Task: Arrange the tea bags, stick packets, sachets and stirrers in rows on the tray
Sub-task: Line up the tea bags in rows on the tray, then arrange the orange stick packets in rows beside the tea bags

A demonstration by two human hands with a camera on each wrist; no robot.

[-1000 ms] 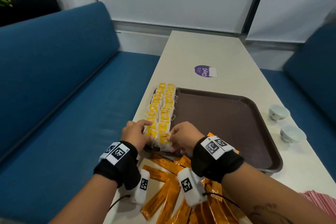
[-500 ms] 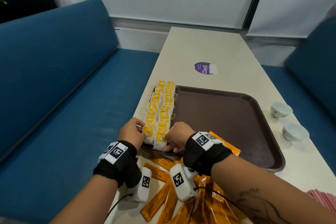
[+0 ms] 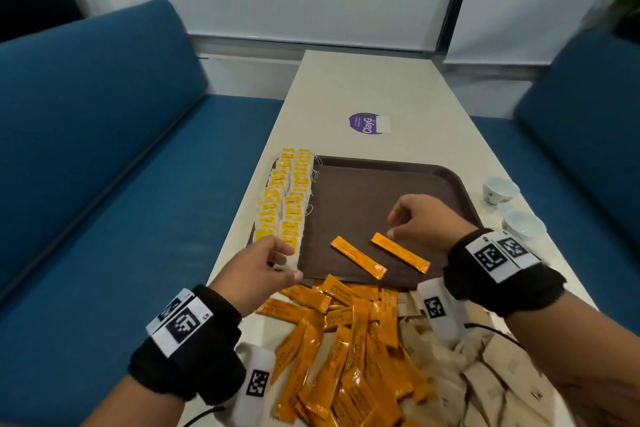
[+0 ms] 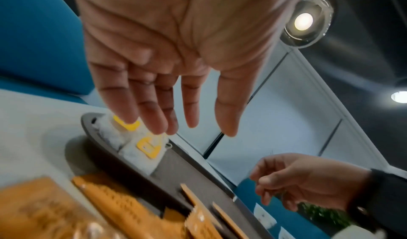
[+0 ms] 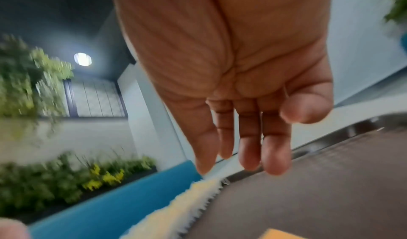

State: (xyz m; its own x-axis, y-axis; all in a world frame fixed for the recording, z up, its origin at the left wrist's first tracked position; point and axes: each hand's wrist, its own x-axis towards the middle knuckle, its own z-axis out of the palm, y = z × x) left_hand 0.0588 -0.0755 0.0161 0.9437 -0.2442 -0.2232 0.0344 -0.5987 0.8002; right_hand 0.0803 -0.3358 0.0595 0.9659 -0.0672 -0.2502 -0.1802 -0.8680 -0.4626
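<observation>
A dark brown rectangular plastic tray [image 3: 388, 184] with a raised rim and rounded corners lies on the pale, smooth table [image 3: 367, 80]. Along its left edge stand two tight rows of white paper tea bags with yellow tags [image 3: 289, 198], overlapping like shingles, loose strings poking out on the inner side. On the tray's matte floor near the front lie two slim orange foil stick packets [image 3: 358, 257], side by side but apart, both slanted.

The left hand [image 3: 258, 269] hovers over the nearest tea bags with fingers straight and spread, holding nothing; the left wrist view shows its palm bare. The right hand [image 3: 424, 224] hangs over the tray just beside the far end of the right-hand packet, fingers loosely extended and empty; whether a fingertip touches the packet cannot be told.

In front of the tray, on the table, a loose heap of glossy orange stick packets [image 3: 332, 350] with crimped ends lies beside a scatter of beige paper sachets [image 3: 485, 374]. Two small white ceramic cups [image 3: 498, 189] stand right of the tray.
</observation>
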